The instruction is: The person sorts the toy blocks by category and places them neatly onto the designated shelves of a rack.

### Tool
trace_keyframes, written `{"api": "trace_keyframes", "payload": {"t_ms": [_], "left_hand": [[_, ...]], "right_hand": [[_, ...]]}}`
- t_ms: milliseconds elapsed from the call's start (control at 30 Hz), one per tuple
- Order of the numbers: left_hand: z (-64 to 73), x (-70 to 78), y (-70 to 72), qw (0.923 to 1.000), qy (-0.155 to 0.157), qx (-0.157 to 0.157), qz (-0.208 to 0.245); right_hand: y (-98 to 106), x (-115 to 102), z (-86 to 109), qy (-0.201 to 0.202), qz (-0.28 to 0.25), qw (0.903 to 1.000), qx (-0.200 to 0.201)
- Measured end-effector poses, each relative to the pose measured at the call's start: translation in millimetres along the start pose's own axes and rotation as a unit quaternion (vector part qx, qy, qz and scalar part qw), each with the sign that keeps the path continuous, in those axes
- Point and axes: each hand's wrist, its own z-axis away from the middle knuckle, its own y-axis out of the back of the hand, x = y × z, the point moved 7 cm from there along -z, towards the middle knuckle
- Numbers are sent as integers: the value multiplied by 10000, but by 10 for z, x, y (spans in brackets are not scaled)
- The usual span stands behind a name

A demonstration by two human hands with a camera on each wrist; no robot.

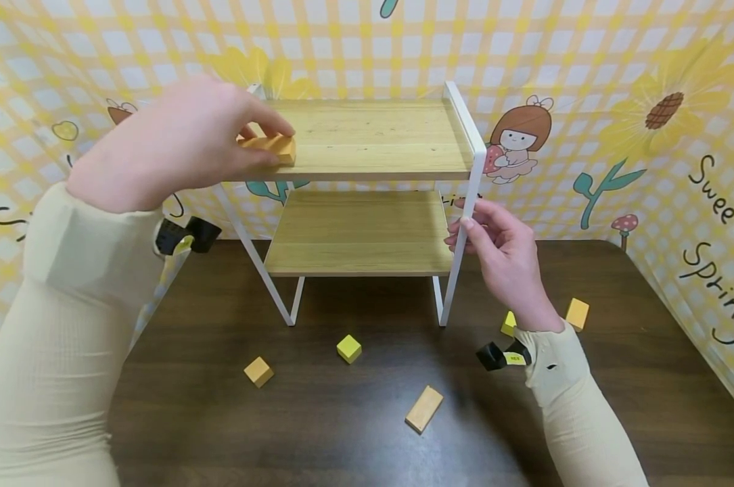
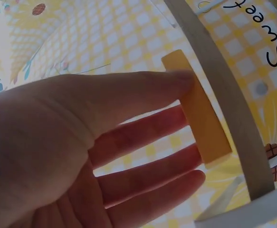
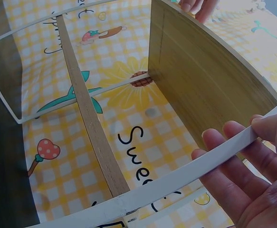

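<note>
A two-tier shelf rack with wooden boards and a white metal frame stands on the table; its upper board (image 1: 373, 132) lies above the lower board (image 1: 357, 233). My left hand (image 1: 187, 138) pinches an orange wooden block (image 1: 286, 150) at the left end of the upper board. The left wrist view shows the thumb on one long face of this block and fingers behind it, close to the board's edge. At the right side, my right hand (image 1: 507, 260) holds the white front leg (image 3: 176, 178) between thumb and fingers.
On the dark table (image 1: 190, 426) lie an orange cube (image 1: 258, 372), a yellow cube (image 1: 349, 349) and a flat wooden block (image 1: 424, 409). Beyond my right wrist are another yellow block (image 1: 509, 323) and an orange block (image 1: 577, 314). Checked cloth (image 1: 586, 67) hangs behind.
</note>
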Motion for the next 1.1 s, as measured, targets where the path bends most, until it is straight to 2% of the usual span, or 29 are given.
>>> {"api": "trace_keyframes", "payload": {"t_ms": [100,333,467,700,833,933,1033,1100], "left_hand": [[-27,-42,-38,9996,142,-231,61],[-58,-101,-94,9993,172,-309,100],[-61,-124,-105,9993,136,-305,149],[-72,-118,-110,9999,-16,-112,42],[-46,-126,-116,9992,123,-298,217],[-15,-153,-118,9972,395,-531,343],[14,-177,-101,9958,603,-583,354],[26,-180,-84,9963,631,-523,267]], "right_hand": [[-2,3,0,11,27,10000,-2],[-6,15,-2,14,61,10000,-3],[-5,12,-4,30,66,10000,2],[-3,15,-4,-14,140,9999,-2],[-4,14,-2,-31,170,9999,-2],[-6,14,-2,-30,162,9999,3],[-5,12,-1,-22,166,9999,16],[-3,10,-2,-13,167,9999,20]]}}
